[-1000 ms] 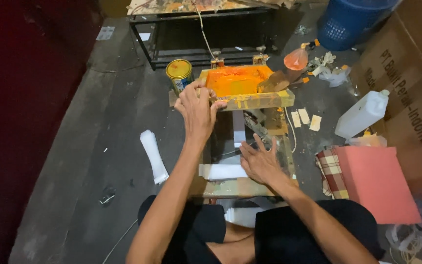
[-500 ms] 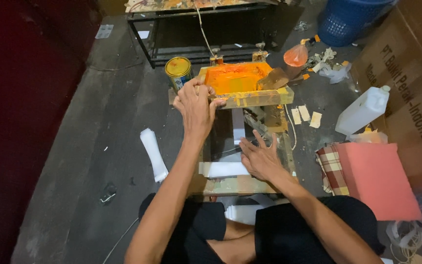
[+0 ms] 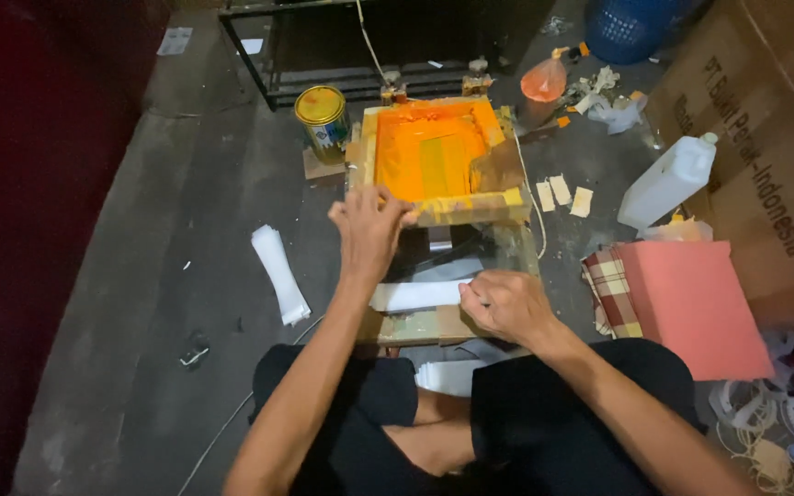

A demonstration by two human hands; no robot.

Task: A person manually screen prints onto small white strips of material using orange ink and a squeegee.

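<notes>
Looks like the swap-the-sheet step: left hand (image 3: pixel 371 228) grips the orange-inked screen frame (image 3: pixel 440 161) tilted up at 12 o'clock, right hand (image 3: pixel 507 303) pinches the white paper strip (image 3: pixel 415 296) underneath, which probably needs careful squaring next.

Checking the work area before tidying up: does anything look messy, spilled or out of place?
Yes. Torn paper scraps lie strewn on the floor beside the orange funnel, and orange ink coats the wooden screen frame, tilted up by the left hand.
</notes>
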